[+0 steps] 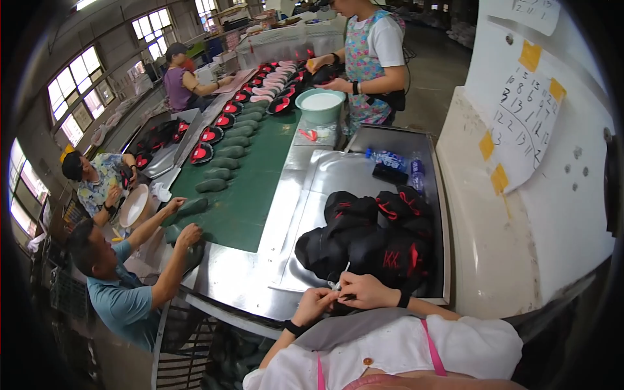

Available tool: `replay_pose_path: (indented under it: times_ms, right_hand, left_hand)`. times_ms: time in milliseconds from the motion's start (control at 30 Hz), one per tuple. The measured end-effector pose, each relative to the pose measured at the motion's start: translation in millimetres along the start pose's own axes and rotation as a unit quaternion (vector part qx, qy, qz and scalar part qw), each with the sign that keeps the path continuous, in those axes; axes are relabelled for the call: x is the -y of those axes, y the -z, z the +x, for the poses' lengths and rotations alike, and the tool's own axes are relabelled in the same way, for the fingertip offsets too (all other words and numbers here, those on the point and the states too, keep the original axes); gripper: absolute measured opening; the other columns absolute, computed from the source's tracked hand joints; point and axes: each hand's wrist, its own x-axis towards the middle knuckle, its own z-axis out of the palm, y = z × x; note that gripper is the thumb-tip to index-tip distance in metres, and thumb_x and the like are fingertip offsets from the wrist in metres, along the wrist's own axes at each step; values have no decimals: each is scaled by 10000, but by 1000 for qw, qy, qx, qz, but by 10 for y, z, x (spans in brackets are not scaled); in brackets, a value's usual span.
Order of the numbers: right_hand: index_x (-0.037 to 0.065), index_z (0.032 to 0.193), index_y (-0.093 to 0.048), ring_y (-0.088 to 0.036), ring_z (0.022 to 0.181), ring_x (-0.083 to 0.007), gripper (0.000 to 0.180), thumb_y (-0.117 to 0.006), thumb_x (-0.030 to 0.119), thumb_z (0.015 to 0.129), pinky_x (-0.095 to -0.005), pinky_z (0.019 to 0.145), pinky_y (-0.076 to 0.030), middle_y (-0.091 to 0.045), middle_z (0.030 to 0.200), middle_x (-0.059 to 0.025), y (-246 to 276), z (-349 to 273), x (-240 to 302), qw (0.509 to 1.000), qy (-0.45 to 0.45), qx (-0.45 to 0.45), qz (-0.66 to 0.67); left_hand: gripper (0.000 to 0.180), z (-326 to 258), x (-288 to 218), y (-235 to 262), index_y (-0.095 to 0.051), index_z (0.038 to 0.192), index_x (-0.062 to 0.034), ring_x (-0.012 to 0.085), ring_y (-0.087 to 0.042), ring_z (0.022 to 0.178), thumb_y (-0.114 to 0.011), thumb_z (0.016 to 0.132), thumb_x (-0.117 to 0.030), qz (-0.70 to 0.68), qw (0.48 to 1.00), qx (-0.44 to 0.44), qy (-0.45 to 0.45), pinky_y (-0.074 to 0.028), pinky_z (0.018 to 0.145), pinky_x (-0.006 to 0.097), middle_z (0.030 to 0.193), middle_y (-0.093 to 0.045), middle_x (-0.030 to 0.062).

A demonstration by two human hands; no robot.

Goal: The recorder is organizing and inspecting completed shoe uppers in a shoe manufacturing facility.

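Big windows light a busy workshop, where a long green belt point(250, 188) runs up the middle with green foot shapes point(221, 162) and red-and-black shoe parts point(211, 133) in rows. Left of the black pile, a co-worker in a blue shirt point(123, 296) rests both hands on the belt's near end.

The black pile point(370, 237) of soft shoe tops sits in a shiny metal tray point(351, 166) on the counter point(234, 273), just ahead of the person's hands. The left hand point(313, 304) pinches one end of a small thin tool point(339, 278). The right hand point(365, 290) is closed around the same tool, touching the pile's near edge. The tool looks light, stiff and thin, best held low near its middle. Its long side leans up and a bit right, tip toward the pile. What kind of tool it is, I cannot tell.

Behind the pile lie two water bottles point(402, 162). Right of it stands a white wall point(552, 214) with paper notes.
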Motion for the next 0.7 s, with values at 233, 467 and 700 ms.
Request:
replay_pose_path:
  times_ms: [233,467,700]
  right_hand:
    - [28,786,-599,-597,670,-230,139,-618,163,759,-293,581,-461,-592,818,-89,-93,-30,-142,999,-25,-38,27]
    - [25,807,-589,-599,681,-277,167,-601,188,771,-331,607,-461,-601,717,-117,-14,-32,-32,984,-112,-58,123]
    - [10,811,-586,-607,624,-223,146,-589,156,794,-292,579,-461,-605,698,-113,-16,-30,-22,988,-57,-106,95]
  left_hand:
    - [284,-102,-183,-90,-570,862,-6,103,-499,615,-425,938,-239,-56,993,47,-97,-407,592,238,655,-539,14]
    - [213,-125,-173,-241,-557,918,-23,141,-511,574,-466,913,-216,83,988,-43,-121,-419,554,289,628,-525,84]
    - [215,-141,-193,-242,-559,934,-20,118,-478,556,-432,927,-193,78,985,-89,-128,-396,526,263,609,-502,58]
